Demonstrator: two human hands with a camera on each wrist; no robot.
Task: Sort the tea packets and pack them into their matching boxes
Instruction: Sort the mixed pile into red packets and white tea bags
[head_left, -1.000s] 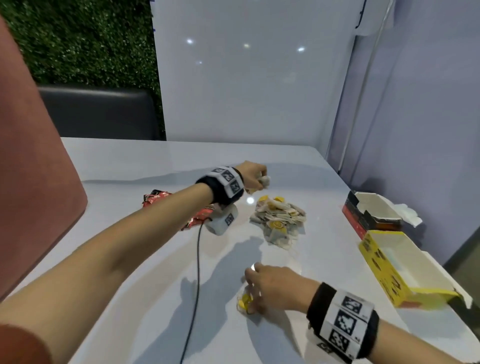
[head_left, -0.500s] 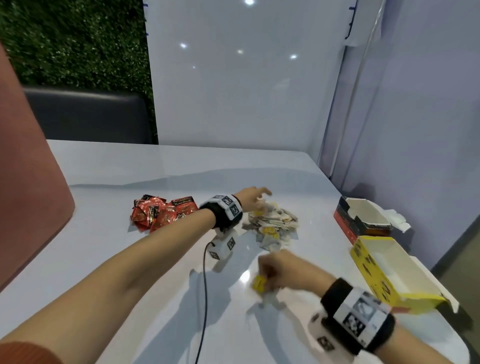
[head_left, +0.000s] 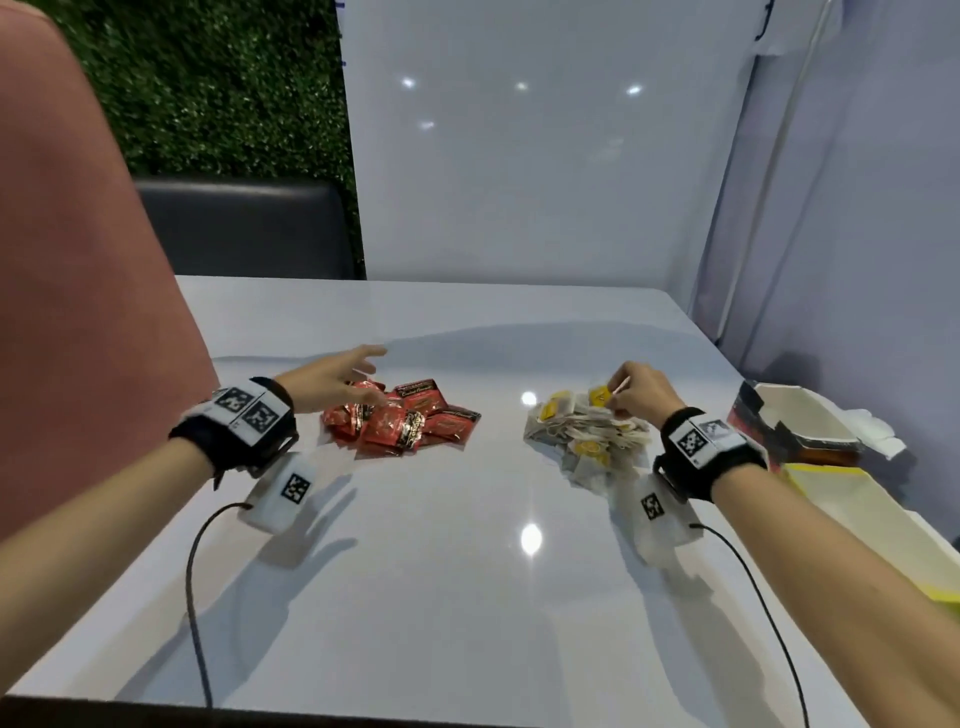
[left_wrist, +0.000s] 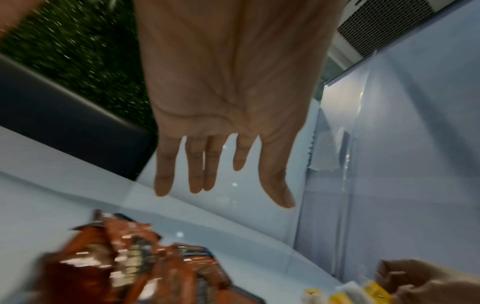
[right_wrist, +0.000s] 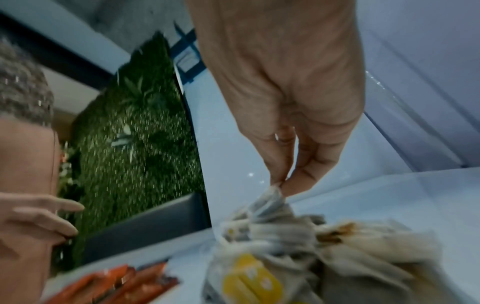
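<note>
A heap of red foil tea packets (head_left: 410, 422) lies on the white table (head_left: 467, 571), left of centre. My left hand (head_left: 363, 376) hovers over the heap's far left edge, fingers straight and spread, holding nothing; the left wrist view shows the bare palm (left_wrist: 228, 102) above the red packets (left_wrist: 130, 263). To the right lies a heap of white packets with yellow tags (head_left: 587, 439). My right hand (head_left: 615, 395) is over its far side, and thumb and forefinger (right_wrist: 298, 181) pinch the corner of a white packet (right_wrist: 270, 202) on top of the heap (right_wrist: 324, 257).
Two open boxes stand at the table's right edge: a red-and-black one (head_left: 748, 415) farther back, a yellow one (head_left: 857, 488) nearer me. A pink chair back (head_left: 78, 312) rises on the left. Cables (head_left: 195, 597) trail from both wrists over the table's front.
My left hand swung from the white-and-yellow heap to above the red heap and opened. My right hand rose from the table's front with a yellow-tagged packet and reached the white-and-yellow heap.
</note>
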